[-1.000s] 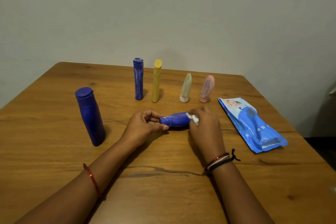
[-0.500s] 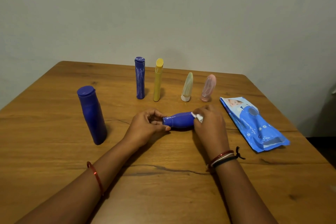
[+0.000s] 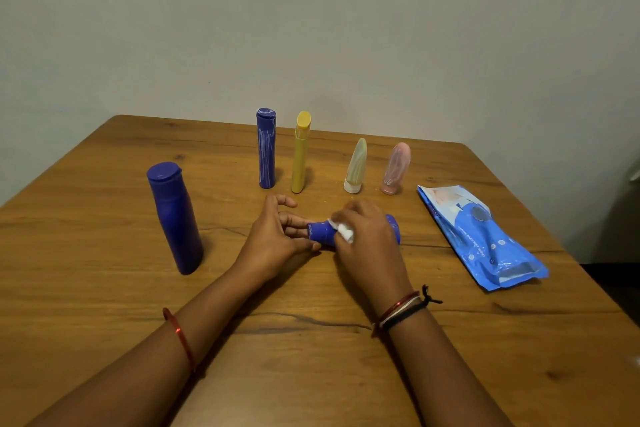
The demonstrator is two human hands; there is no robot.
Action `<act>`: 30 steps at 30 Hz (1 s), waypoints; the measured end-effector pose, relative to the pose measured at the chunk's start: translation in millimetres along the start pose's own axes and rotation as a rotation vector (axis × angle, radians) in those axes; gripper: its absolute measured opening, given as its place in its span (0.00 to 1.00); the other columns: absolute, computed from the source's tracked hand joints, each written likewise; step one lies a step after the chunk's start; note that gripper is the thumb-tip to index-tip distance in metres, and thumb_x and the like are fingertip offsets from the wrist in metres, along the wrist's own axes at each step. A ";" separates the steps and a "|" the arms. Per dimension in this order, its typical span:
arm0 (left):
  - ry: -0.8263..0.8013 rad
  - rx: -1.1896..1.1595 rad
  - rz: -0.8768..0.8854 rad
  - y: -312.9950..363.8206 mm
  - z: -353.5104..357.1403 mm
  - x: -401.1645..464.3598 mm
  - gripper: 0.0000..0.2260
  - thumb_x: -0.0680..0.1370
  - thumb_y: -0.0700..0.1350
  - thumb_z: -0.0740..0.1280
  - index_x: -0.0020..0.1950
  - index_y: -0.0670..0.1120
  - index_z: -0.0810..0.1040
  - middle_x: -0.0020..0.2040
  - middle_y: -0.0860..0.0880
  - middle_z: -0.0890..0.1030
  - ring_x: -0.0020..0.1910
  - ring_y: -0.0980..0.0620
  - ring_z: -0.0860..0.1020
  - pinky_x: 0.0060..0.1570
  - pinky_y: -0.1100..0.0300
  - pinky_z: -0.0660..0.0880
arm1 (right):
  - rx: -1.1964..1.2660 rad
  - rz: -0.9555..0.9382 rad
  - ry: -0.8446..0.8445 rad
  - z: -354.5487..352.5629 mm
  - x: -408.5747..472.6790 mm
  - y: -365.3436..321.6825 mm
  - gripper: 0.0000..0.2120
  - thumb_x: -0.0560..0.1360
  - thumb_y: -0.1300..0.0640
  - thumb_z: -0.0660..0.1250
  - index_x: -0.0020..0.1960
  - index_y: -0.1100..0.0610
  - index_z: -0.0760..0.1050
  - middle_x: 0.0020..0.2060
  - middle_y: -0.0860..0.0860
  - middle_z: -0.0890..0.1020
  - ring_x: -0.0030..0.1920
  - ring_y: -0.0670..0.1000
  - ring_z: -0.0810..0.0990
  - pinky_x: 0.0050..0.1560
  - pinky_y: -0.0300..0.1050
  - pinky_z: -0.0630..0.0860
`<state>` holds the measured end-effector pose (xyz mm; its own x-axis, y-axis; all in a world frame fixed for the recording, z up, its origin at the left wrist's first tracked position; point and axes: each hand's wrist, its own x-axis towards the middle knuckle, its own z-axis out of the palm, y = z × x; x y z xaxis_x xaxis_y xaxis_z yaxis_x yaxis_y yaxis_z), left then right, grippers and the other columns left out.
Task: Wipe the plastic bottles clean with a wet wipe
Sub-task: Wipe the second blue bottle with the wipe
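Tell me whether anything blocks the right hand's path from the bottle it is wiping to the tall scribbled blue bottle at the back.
Nothing visible does. The right hand presses a white wet wipe on the small blue plastic bottle lying sideways; the bare wooden table lies between it and the tall scribbled blue bottle. The left hand sits just below that line.

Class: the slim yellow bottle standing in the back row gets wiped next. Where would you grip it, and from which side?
Grip the yellow bottle round its mid-body, coming from the front. It stands upright, tall and narrow, so a low or top hold may tip it; the scribbled blue bottle crowds its left.
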<state>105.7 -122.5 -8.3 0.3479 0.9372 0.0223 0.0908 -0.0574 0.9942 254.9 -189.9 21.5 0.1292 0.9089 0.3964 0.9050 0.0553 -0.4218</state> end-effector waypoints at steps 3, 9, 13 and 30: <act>-0.003 0.027 -0.003 1.8 0.8 -0.1 0.30 0.64 0.31 0.77 0.54 0.54 0.65 0.44 0.48 0.85 0.45 0.54 0.84 0.48 0.58 0.78 | -0.084 0.180 0.020 -8.0 4.9 16.7 0.13 0.74 0.59 0.66 0.58 0.53 0.77 0.55 0.48 0.75 0.57 0.46 0.69 0.53 0.37 0.62; 0.001 0.028 0.010 2.2 0.5 -1.4 0.31 0.64 0.30 0.76 0.55 0.53 0.65 0.46 0.45 0.85 0.45 0.54 0.84 0.46 0.60 0.78 | 0.001 0.065 -0.005 2.7 0.9 -1.5 0.13 0.75 0.59 0.65 0.59 0.53 0.76 0.56 0.48 0.74 0.57 0.44 0.69 0.54 0.36 0.62; 0.040 0.020 0.070 3.7 2.3 -3.2 0.29 0.66 0.29 0.75 0.55 0.52 0.64 0.44 0.44 0.84 0.42 0.55 0.84 0.39 0.67 0.77 | 0.050 -0.100 -0.022 15.6 -5.0 -20.8 0.12 0.75 0.58 0.66 0.58 0.53 0.77 0.54 0.47 0.74 0.52 0.39 0.64 0.48 0.33 0.62; 0.016 0.004 0.081 5.8 1.0 -3.3 0.29 0.67 0.32 0.75 0.57 0.55 0.66 0.41 0.47 0.84 0.42 0.53 0.84 0.41 0.63 0.79 | 0.110 -0.080 0.000 5.4 -6.4 -15.5 0.12 0.74 0.59 0.68 0.57 0.53 0.77 0.53 0.46 0.74 0.52 0.41 0.69 0.47 0.28 0.65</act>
<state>106.1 -126.3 -2.7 0.3393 0.9349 0.1043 0.0666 -0.1345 0.9887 237.9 -194.4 21.1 0.0587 0.8998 0.4323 0.8627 0.1722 -0.4755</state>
